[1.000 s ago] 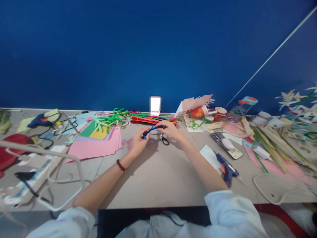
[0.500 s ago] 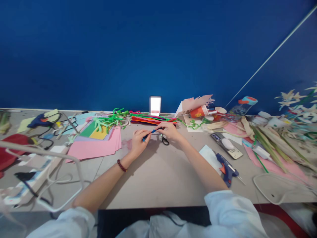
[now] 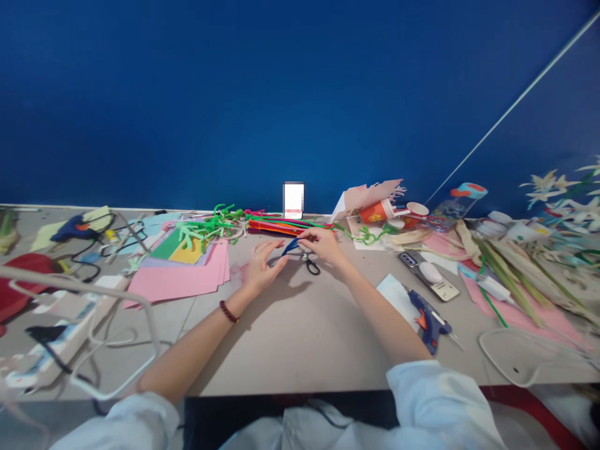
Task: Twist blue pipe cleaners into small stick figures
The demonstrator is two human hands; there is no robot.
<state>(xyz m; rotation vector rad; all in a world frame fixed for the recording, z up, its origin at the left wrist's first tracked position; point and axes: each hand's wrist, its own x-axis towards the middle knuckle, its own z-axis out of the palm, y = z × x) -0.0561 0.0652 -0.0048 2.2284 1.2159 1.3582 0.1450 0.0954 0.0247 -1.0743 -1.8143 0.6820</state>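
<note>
Between my hands, over the middle of the table, is a bent blue pipe cleaner [image 3: 290,247], blurred at its left end. My right hand [image 3: 324,246] pinches its right end between thumb and fingertips. My left hand [image 3: 262,269] is open beside the other end, thumb and fingers spread; whether a fingertip touches the strand I cannot tell. Just below my right hand lies a pair of scissors [image 3: 312,267] with a black handle, the blades partly hidden. Behind my hands rests a bundle of coloured pipe cleaners [image 3: 272,227].
A phone with a lit screen [image 3: 294,201] stands against the blue wall. Pink paper sheets [image 3: 173,284] and bent green pipe cleaners [image 3: 210,225] are on the left. To the right are a blue glue gun [image 3: 430,320], another phone [image 3: 447,290] and paper cups [image 3: 377,211]. A power strip [image 3: 70,337] sits far left.
My left hand has let its fingers spread and drawn slightly away from the blue pipe cleaner, so more of the strand shows. My right hand keeps its pinch.
</note>
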